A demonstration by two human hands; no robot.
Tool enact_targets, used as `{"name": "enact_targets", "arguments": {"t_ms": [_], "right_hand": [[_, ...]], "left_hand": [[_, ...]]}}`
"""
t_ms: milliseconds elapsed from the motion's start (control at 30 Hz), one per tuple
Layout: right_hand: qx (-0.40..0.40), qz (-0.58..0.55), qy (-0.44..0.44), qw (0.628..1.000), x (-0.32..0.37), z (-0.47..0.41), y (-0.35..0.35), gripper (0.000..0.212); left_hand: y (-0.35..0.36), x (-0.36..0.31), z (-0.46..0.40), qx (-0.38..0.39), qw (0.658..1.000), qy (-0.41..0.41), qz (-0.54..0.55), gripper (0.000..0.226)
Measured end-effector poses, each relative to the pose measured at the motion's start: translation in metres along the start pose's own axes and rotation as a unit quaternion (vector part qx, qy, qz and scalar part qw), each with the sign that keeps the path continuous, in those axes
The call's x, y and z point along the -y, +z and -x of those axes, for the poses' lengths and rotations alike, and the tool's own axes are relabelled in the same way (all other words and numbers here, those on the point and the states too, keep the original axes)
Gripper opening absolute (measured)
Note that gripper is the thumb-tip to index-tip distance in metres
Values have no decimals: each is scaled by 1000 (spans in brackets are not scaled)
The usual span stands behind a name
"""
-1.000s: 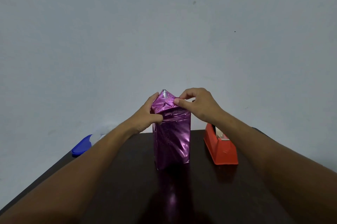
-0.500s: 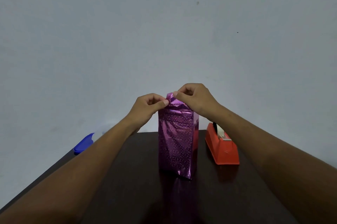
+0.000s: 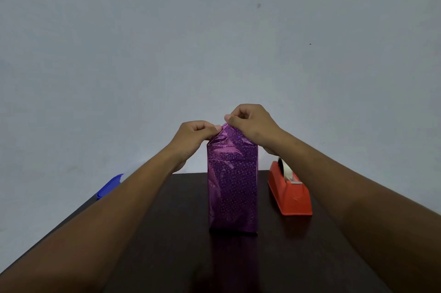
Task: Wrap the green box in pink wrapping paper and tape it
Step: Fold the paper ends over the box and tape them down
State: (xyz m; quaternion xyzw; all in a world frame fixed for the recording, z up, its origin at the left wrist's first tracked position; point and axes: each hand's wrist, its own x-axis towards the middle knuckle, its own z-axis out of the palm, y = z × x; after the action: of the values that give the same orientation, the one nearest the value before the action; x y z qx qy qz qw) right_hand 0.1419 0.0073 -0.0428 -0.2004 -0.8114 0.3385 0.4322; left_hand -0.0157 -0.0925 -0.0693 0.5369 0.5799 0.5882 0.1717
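Fingers of the left hand are curled and pinch the left slope of the paper peak, while those of the right hand are curled and pinch its tip from above. Pink wrapping paper is seen drawn up into a gabled top over the box, which stands upright near the middle of the dark counter; no green is left showing. By the look of it, the top flaps are being closed. For a neat result, the folds should be creased sharply against the box edges and pressed flat, one hand holding them down while tape is fetched. An orange tape dispenser is set just to the right. A blue object lies at the counter's left edge.
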Motion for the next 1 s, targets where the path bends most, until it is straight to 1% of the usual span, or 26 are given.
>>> {"name": "enact_targets", "arguments": {"t_ms": [100,267,333,433,467,533,600,800,933,967,1000], "right_hand": [[0,-26,14,1000,2,-1,2,20],[8,-21,30,999,2,3,0,34],[21,-6,46,999,1,5,-2,28],[18,-48,65,997,1,5,-6,12],[21,-58,69,996,1,5,-7,13],[42,-56,74,995,4,6,-7,23],[55,-59,71,994,5,6,-5,26],[40,-105,70,991,5,7,-5,24],[39,-95,67,992,8,11,-8,21],[38,-100,70,992,8,11,-8,20],[37,-107,77,991,9,11,-8,20]], "left_hand": [[3,-4,0,-8,1000,-4,-5,23],[9,-6,2,0,1000,-11,0,22],[10,-5,3,8,1000,-2,1,22],[8,-3,3,8,1000,5,17,18],[7,-2,2,9,1000,5,20,21],[7,-3,3,16,1000,5,26,26],[8,-6,3,13,999,3,50,31],[8,-17,-1,-2,994,-12,109,24],[4,-22,-4,-16,978,-25,206,25],[2,-20,-6,-23,980,-21,199,24],[0,-18,-6,-25,986,-13,162,25]]}}
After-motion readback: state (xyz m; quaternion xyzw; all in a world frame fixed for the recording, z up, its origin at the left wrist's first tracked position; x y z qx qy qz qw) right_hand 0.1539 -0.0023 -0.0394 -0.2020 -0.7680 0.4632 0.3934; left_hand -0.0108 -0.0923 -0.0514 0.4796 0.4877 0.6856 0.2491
